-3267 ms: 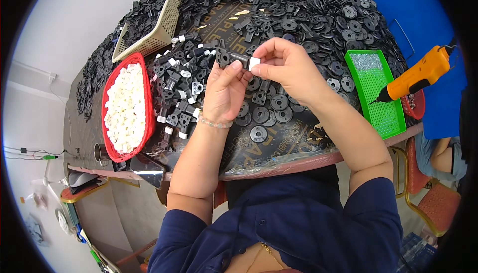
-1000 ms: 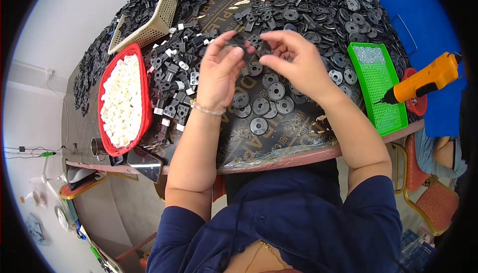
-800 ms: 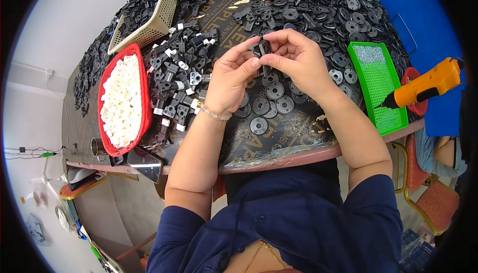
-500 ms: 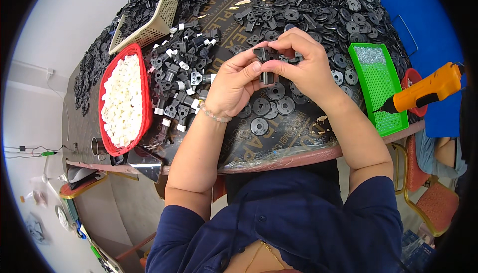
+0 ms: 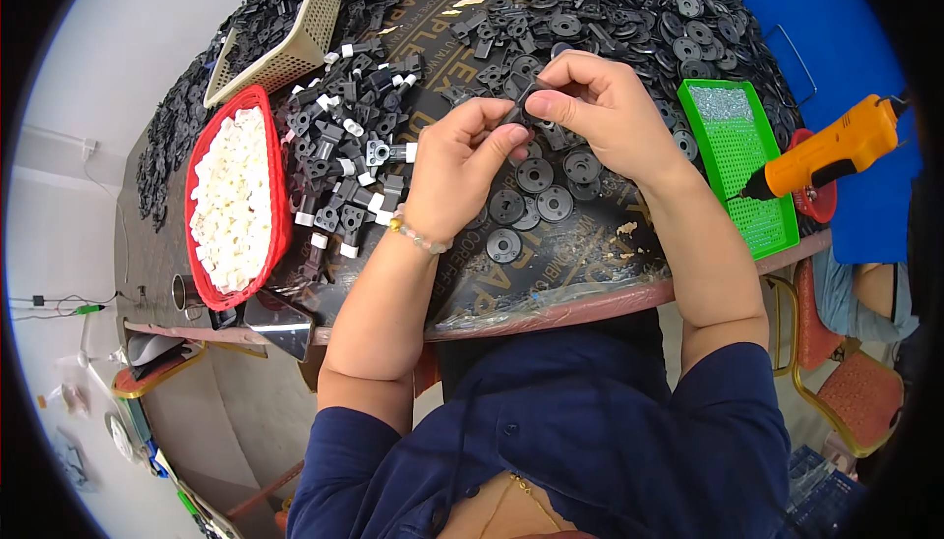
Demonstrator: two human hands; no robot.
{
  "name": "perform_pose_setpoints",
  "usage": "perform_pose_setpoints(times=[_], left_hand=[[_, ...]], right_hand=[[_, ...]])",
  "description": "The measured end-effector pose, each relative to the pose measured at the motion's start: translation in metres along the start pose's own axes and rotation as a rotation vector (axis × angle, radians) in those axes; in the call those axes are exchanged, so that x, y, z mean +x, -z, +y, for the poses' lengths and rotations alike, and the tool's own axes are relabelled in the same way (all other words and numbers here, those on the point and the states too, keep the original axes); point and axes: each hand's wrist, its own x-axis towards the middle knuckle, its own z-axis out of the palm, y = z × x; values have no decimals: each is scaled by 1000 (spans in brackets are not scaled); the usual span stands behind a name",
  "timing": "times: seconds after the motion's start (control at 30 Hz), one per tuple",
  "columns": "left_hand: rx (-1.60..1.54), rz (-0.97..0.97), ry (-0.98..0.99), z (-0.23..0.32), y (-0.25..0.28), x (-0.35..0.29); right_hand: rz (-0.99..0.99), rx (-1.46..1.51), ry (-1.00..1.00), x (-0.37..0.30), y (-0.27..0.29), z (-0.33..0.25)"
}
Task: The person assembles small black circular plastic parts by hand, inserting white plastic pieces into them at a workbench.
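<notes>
Between both hands, above the middle of the table, is a small black plastic part [image 5: 524, 104], mostly hidden by my fingers. My left hand [image 5: 460, 167], with a beaded bracelet at the wrist, pinches it from the left. From the right, my right hand [image 5: 612, 116] grips it between thumb and fingers. Several flat black discs with holes [image 5: 534, 176] lie on the table just below the hands. Left of my left hand is a pile of black parts with white ends [image 5: 349, 141].
A red basket of small white pieces [image 5: 282, 234] stands at the left, with a beige basket of black parts [image 5: 300, 59] behind it. At the right, an orange electric screwdriver [image 5: 836, 153] lies over a green tray [image 5: 710, 160] of small metal pieces. Loose black parts cover the far table.
The black part has turned in my hands and is now more covered by the fingers. My left fingers have curled in, and the whole view has shifted slightly.
</notes>
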Motion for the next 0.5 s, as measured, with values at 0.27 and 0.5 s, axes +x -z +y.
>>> perform_pose_setpoints(times=[0.27,0.5], left_hand=[[-368,161,53,-5,15,11],[-933,74,176,-12,20,14]], right_hand=[[98,-740,8,-40,42,-27],[-42,-1099,-75,-98,46,4]])
